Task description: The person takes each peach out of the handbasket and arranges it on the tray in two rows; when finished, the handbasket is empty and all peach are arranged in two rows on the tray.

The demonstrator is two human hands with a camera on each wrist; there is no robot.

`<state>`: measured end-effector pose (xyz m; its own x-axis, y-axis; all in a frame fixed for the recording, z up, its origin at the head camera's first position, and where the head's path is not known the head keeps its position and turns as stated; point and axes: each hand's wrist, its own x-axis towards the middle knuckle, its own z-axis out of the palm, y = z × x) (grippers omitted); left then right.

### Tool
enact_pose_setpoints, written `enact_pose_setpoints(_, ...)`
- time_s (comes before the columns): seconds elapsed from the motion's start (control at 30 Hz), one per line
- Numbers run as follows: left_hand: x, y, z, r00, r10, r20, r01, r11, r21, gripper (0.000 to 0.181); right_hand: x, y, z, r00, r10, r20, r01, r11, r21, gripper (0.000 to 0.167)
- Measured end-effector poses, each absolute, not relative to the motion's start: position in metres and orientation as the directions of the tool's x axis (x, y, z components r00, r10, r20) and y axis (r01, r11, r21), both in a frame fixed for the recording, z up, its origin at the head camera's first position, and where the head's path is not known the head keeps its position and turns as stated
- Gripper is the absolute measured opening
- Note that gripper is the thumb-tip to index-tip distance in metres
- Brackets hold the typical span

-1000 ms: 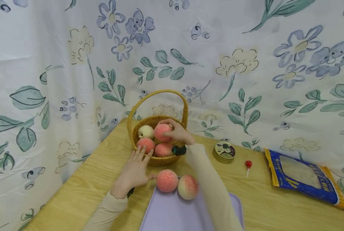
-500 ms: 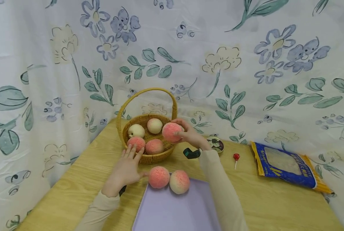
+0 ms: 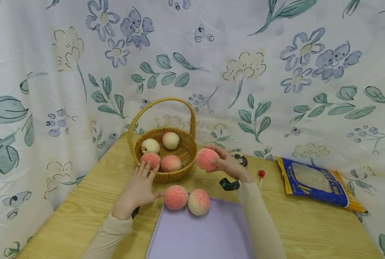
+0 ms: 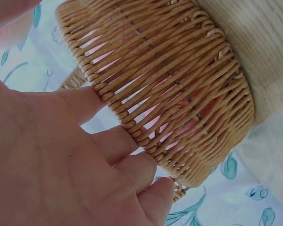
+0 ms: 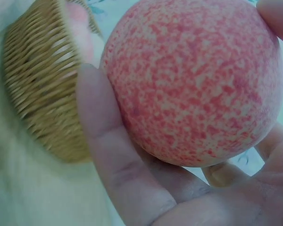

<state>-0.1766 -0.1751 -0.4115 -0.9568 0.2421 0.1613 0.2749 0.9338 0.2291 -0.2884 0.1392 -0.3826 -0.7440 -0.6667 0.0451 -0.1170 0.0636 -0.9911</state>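
Note:
My right hand (image 3: pixel 226 163) holds a pink speckled peach (image 3: pixel 207 159) just to the right of the wicker basket (image 3: pixel 169 177), off the table. In the right wrist view the fingers and thumb wrap round this peach (image 5: pixel 193 80). My left hand (image 3: pixel 138 190) rests at the basket's front rim with its fingers spread and the thumb stretched sideways. In the left wrist view its fingers (image 4: pixel 115 143) reach over the rim, their tips hidden. Inside the basket lie several peaches, among them a pink one (image 3: pixel 170 163) and a pale one (image 3: pixel 171 140).
Two peaches, one pink (image 3: pixel 176 197) and one half pale (image 3: pixel 199 202), sit at the far edge of a lilac tray (image 3: pixel 202 233). A round tin (image 3: pixel 241 159), a red lollipop (image 3: pixel 261 174) and a blue-and-yellow bag (image 3: pixel 318 183) lie to the right. A floral curtain (image 3: pixel 192 54) hangs behind.
My right hand has lifted a pink peach out of the basket and carried it right, past the rim. The left hand stays at the basket's front. The head view has shifted slightly.

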Motion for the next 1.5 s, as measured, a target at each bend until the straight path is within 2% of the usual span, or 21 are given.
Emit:
enact_pose_setpoints(0.2, -0.177, -0.174, -0.411, -0.956, 0.244, 0.165, 0.277, 0.935, 0.223, 0.091, -0.270, 0.167, -0.404, -0.763, -0.646, -0.020, -0.098, 0.146, -0.984, 0.062)
enact_pose_setpoints(0.47, -0.175, -0.174, -0.409, -0.958, 0.239, 0.161, 0.272, 0.935, 0.229, 0.090, -0.246, 0.200, -0.427, -0.796, -0.602, -0.064, -0.168, 0.321, -0.932, 0.056)
enact_pose_setpoints(0.7, -0.175, -0.175, -0.410, -0.953, 0.247, 0.176, 0.282, 0.936, 0.210, 0.090, -0.234, 0.211, -0.445, -0.752, -0.659, -0.028, -0.192, 0.260, -0.946, 0.056)
enact_pose_setpoints(0.93, -0.176, -0.175, -0.411, -0.951, 0.244, 0.187, 0.283, 0.934, 0.220, 0.090, -0.236, 0.213, -0.459, -0.763, -0.644, -0.053, -0.118, 0.219, -0.969, 0.060)
enact_pose_setpoints(1.07, -0.177, -0.175, -0.413, -0.951, 0.248, 0.186, 0.287, 0.931, 0.224, 0.091, -0.235, 0.215, -0.461, -0.759, -0.649, -0.056, -0.134, 0.240, -0.961, 0.061)
enact_pose_setpoints(1.23, -0.177, -0.174, -0.414, -0.952, 0.243, 0.187, 0.283, 0.932, 0.225, 0.091, -0.233, 0.215, -0.459, -0.716, -0.695, -0.065, -0.202, 0.296, -0.934, 0.058)
enact_pose_setpoints(1.4, -0.176, -0.175, -0.413, -0.951, 0.247, 0.188, 0.286, 0.932, 0.222, 0.090, -0.233, 0.215, -0.458, -0.622, -0.781, -0.059, -0.203, 0.233, -0.951, 0.056)
enact_pose_setpoints(1.5, -0.176, -0.176, -0.413, -0.949, 0.248, 0.195, 0.289, 0.931, 0.223, 0.089, -0.233, 0.215, -0.458, -0.595, -0.801, -0.061, -0.199, 0.221, -0.955, 0.054)
